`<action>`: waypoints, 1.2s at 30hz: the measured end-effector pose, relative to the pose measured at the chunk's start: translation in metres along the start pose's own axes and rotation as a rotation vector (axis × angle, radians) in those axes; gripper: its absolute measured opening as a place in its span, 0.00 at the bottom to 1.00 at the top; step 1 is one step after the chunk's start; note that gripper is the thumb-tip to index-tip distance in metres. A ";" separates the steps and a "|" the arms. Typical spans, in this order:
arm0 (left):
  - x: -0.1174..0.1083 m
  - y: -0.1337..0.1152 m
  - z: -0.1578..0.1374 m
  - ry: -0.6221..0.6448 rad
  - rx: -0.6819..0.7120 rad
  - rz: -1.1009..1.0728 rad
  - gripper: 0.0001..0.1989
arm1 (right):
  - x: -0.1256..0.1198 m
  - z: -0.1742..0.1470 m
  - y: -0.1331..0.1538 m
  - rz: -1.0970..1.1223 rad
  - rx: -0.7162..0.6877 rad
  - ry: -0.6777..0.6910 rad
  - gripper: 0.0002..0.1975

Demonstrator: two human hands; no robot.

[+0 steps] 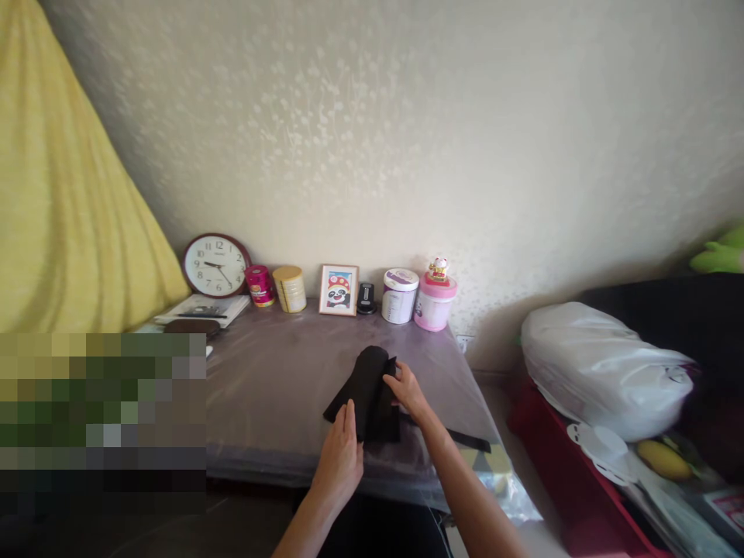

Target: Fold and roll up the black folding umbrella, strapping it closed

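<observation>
A black, soft-looking folded piece (369, 384), perhaps fabric, lies on the table in front of me; its exact kind is not clear. Its upper part bulges into a rounded shape, while flatter flaps spread at the lower left and right. My left hand (342, 449) rests against its near left side, fingers stretched out and close together. At the upper right edge, my right hand (405, 389) pinches a raised flap between thumb and fingers. A black strap-like strip (470, 440) lies on the table to the right, partly behind my right forearm.
Along the wall stand a clock (216, 265), a pink can (260, 286), a yellow-lidded can (289, 289), a panda picture frame (339, 290), a white tub (400, 296) and a pink tub (435, 301) bearing a figurine. Right of the table, a red bin (558, 465) holds a white bag (604, 368).
</observation>
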State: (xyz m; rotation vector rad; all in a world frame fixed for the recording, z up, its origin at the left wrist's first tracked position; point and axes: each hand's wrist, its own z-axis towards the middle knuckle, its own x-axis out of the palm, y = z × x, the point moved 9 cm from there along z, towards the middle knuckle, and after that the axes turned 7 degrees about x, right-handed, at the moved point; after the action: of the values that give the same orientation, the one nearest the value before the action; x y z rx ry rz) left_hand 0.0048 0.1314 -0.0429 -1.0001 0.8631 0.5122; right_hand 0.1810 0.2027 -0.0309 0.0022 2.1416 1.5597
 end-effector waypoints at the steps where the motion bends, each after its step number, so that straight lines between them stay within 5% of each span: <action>1: 0.000 0.000 0.000 -0.001 0.001 0.000 0.31 | 0.006 -0.001 0.003 0.037 0.022 0.038 0.27; 22: -0.002 0.007 0.000 -0.039 -0.002 0.000 0.32 | 0.054 -0.008 0.027 0.124 0.008 0.180 0.24; 29: -0.004 0.010 0.000 -0.043 0.011 0.001 0.31 | 0.060 -0.014 0.039 0.007 -0.144 0.194 0.15; 36: -0.015 0.006 -0.002 -0.073 0.013 -0.008 0.36 | 0.065 -0.032 0.055 -0.153 -0.439 0.141 0.12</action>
State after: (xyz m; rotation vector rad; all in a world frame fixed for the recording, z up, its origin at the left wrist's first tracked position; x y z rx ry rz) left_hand -0.0091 0.1325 -0.0337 -0.9665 0.7961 0.5331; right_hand 0.0963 0.2110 0.0011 -0.4176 1.8040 1.9474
